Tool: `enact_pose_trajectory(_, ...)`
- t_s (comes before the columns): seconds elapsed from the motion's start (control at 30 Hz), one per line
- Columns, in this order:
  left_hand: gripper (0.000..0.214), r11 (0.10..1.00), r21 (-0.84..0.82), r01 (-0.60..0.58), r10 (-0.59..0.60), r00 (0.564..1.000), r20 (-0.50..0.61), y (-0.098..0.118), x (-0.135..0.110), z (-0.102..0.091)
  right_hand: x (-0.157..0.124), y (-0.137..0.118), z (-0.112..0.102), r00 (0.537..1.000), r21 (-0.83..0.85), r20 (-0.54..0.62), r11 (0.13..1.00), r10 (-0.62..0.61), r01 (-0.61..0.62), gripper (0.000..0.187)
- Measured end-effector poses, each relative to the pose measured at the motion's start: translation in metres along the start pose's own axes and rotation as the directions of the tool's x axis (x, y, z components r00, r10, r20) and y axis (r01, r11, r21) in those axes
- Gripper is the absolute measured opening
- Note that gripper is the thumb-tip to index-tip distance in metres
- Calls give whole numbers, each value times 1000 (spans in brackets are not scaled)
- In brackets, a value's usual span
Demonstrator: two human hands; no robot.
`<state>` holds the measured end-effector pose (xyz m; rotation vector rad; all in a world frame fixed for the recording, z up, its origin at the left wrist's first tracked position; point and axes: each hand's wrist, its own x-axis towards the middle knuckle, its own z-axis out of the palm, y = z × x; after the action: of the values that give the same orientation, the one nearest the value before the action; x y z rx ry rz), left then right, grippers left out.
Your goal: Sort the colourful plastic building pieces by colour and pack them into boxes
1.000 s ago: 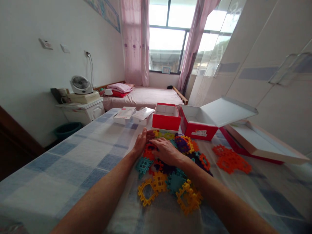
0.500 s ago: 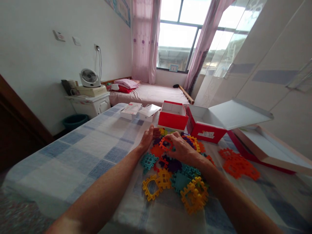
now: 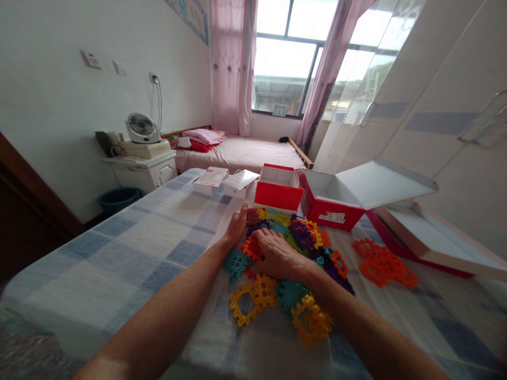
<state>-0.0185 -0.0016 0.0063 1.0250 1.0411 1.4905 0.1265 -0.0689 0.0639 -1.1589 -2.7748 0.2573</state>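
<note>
A heap of colourful plastic interlocking tiles (image 3: 295,237) lies on a blue and white checked tablecloth (image 3: 150,237). My left hand (image 3: 236,226) lies flat against the heap's left edge with its fingers stretched out. My right hand (image 3: 277,254) rests on the heap with its fingers curled round an orange tile (image 3: 252,247). Yellow tiles (image 3: 253,298) and a teal tile (image 3: 236,261) lie near my wrists. A separate group of orange tiles (image 3: 382,264) lies to the right.
Two open red boxes (image 3: 279,189) (image 3: 330,206) stand behind the heap. A flat white box lid (image 3: 431,232) lies at the right, and small white cartons (image 3: 225,182) at the back left. A bed, a nightstand with a fan, and wardrobe doors surround the table.
My right hand has drawn back toward me from the middle of the heap, bringing an orange tile along. My left hand stays at the heap's left edge. The camera shifted slightly.
</note>
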Motion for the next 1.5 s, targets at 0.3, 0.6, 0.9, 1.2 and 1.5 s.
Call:
enact_pose_trajectory(0.3,62,1000,-10,4,-4,1000,-1,1,1,1,4,-2,9,999,28,-22,999,-31,31,35)
enact_pose_trajectory(0.6,60,1000,-3,5,-5,1000,12,2,-3,0,-3,12,-10,967,219,-245,967,-74,130,37)
enact_pose_trajectory(0.9,61,1000,-18,7,-7,1000,13,1,-1,-2,-31,52,-33,942,708,-240,706,234,5,38)
enact_pose_trajectory(1.2,62,1000,-5,-4,4,1000,28,-2,0,-5,-145,172,-55,630,270,-452,770,631,-578,41)
enact_pose_trajectory(1.5,64,1000,19,-2,2,999,35,-2,3,-6,-156,177,-40,634,-74,-596,753,493,-654,45)
